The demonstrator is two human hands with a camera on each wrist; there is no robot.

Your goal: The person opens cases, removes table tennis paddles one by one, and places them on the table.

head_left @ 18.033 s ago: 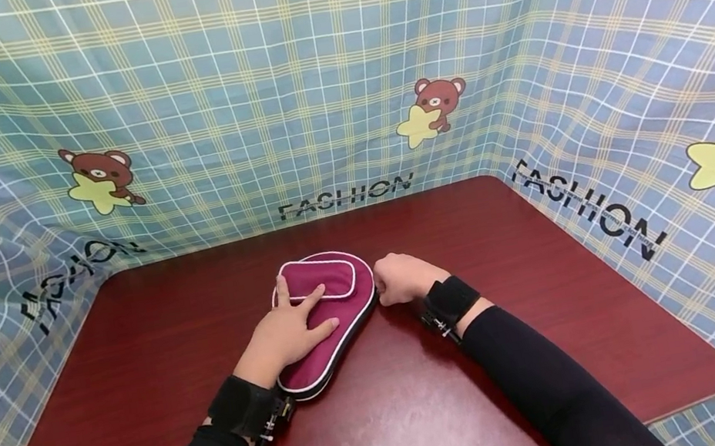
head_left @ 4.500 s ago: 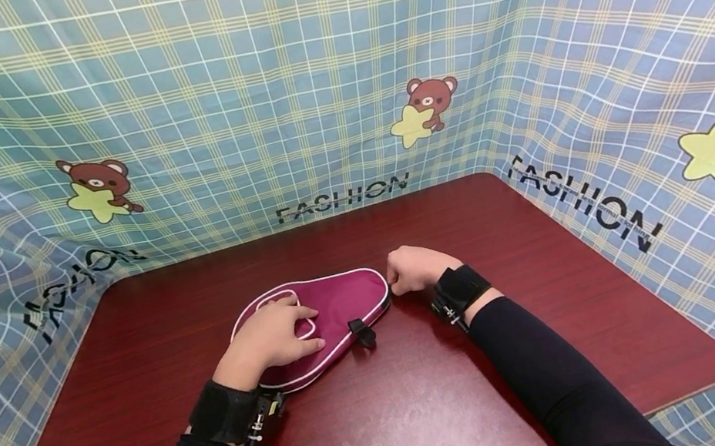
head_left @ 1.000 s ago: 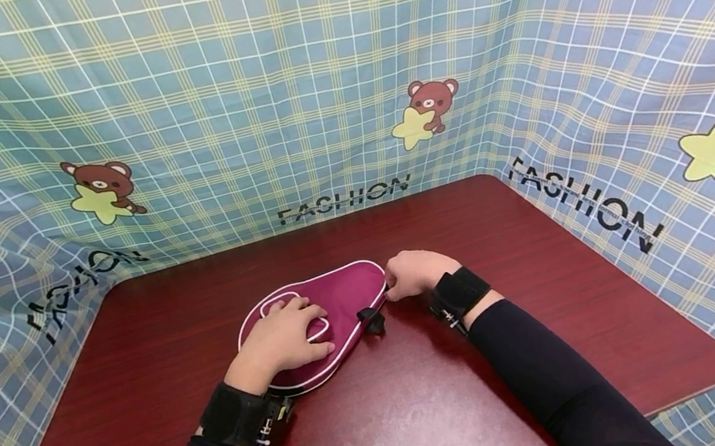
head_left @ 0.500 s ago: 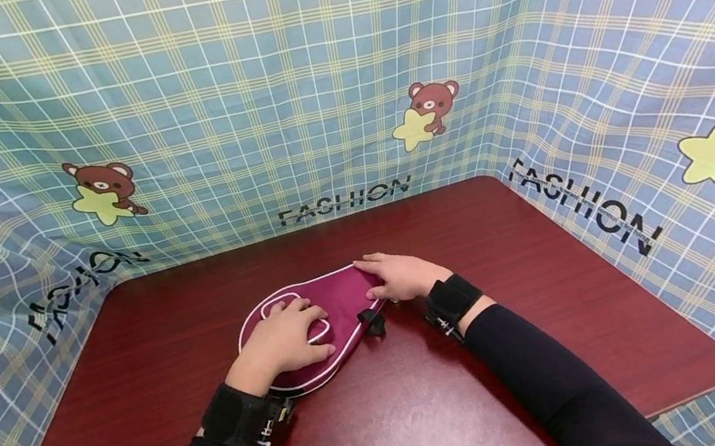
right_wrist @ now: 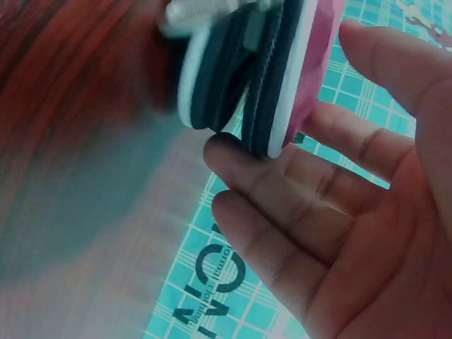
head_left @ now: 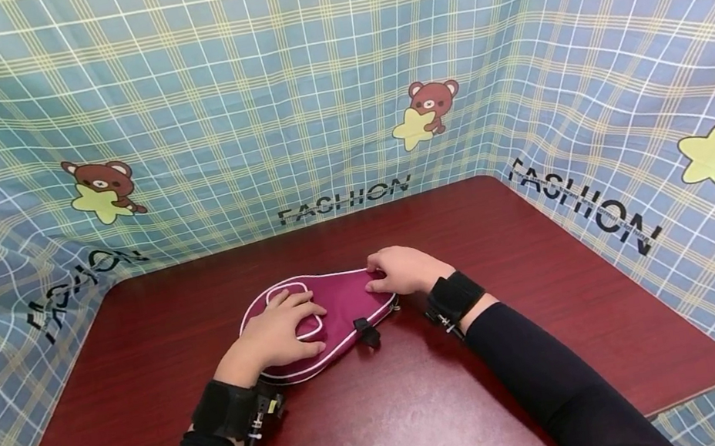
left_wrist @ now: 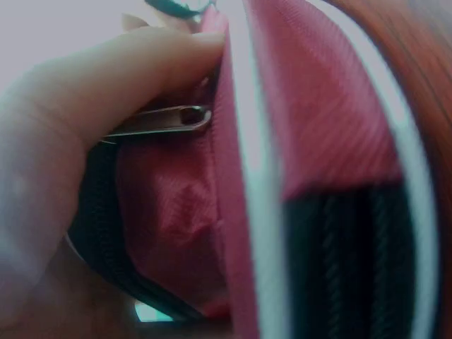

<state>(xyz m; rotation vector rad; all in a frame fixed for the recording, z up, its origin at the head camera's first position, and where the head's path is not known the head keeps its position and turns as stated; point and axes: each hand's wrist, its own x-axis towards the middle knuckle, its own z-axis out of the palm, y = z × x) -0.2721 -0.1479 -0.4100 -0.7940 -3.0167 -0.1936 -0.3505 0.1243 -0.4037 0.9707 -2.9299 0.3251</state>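
Observation:
A magenta table tennis bat case (head_left: pixel 341 299) with white piping lies on the table, its narrow end pointing right. My left hand (head_left: pixel 279 330) rests on the wide end, fingers spread over the small pocket (head_left: pixel 309 326). In the left wrist view a metal zip pull (left_wrist: pixel 162 120) lies beside a finger. My right hand (head_left: pixel 405 270) touches the narrow end, thumb on top. The right wrist view has its fingers extended along the case's edge, where the black zip (right_wrist: pixel 244 92) shows a gap. A metal slider (right_wrist: pixel 201 8) sits further along that edge.
A black strap (head_left: pixel 367 332) sticks out from the case's near side. The dark red table (head_left: pixel 594 341) extends around the case. Plaid curtain (head_left: pixel 308 90) with bear prints stands along its back and sides.
Since the oldest frame the case has turned, so its narrow end points right and the strap shows. Within the last second my right hand's fingers have spread from the edge onto the narrow end.

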